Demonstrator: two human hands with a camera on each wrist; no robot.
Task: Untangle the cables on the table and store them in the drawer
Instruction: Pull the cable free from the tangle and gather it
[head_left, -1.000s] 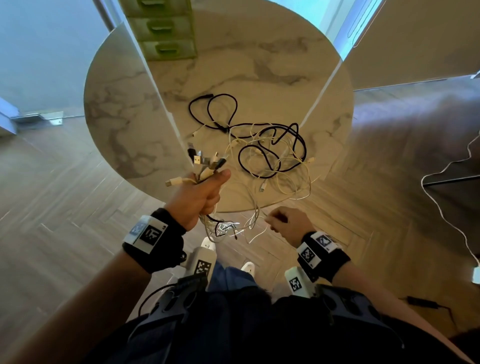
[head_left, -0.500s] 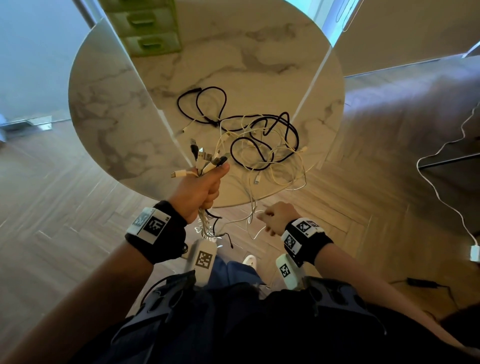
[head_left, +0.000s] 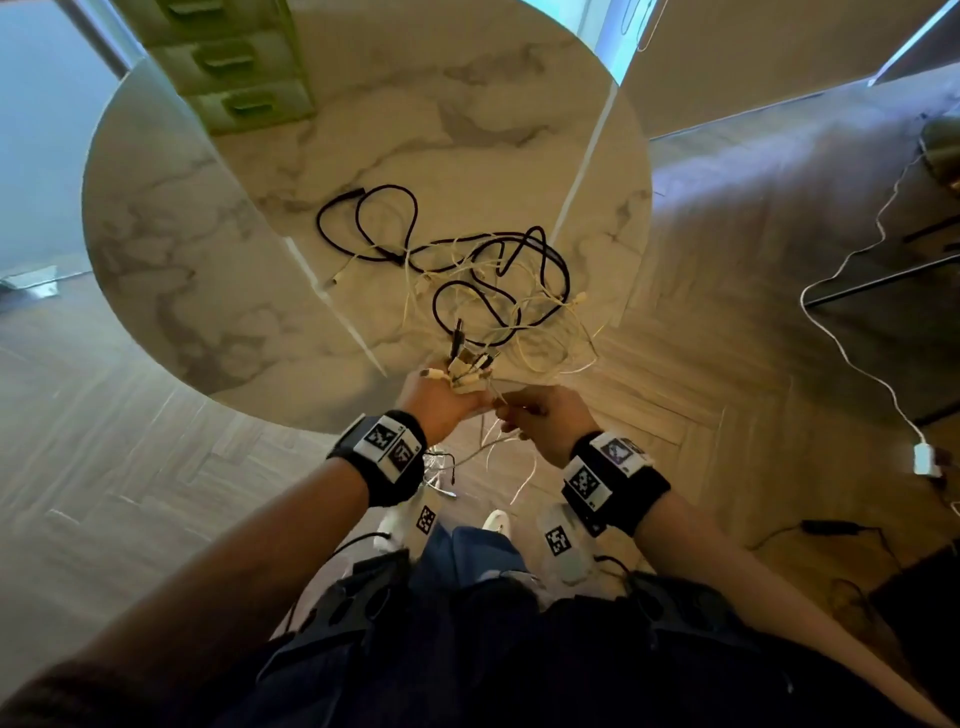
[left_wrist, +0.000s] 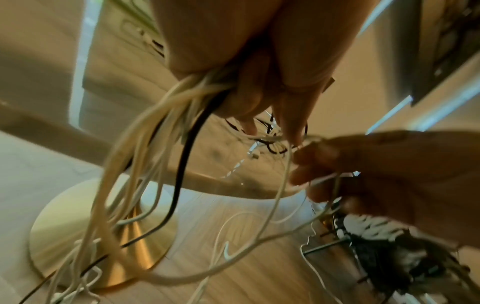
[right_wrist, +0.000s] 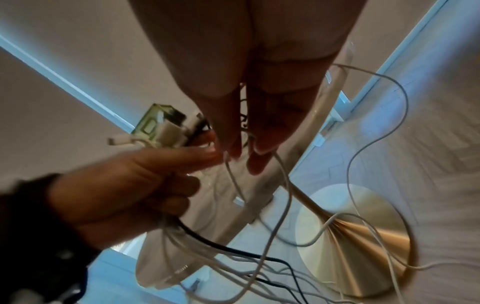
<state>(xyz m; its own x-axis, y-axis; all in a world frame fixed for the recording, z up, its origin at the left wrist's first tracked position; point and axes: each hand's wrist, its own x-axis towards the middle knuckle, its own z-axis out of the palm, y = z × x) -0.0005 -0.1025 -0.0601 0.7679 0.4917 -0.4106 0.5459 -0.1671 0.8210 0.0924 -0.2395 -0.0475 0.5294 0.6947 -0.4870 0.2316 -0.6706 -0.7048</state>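
Nearest me, my left hand (head_left: 445, 402) is clenched around a bundle of white and black cable plug ends (head_left: 470, 368), their cords hanging toward the floor. Just right of it, my right hand (head_left: 540, 418) pinches a thin white cable (right_wrist: 281, 185). Beyond them, a tangle of black and white cables (head_left: 483, 280) lies unsorted on the round marble surface (head_left: 208, 249). At the far edge, the green plastic drawer unit (head_left: 234, 67) looks shut, so storing hasn't begun.
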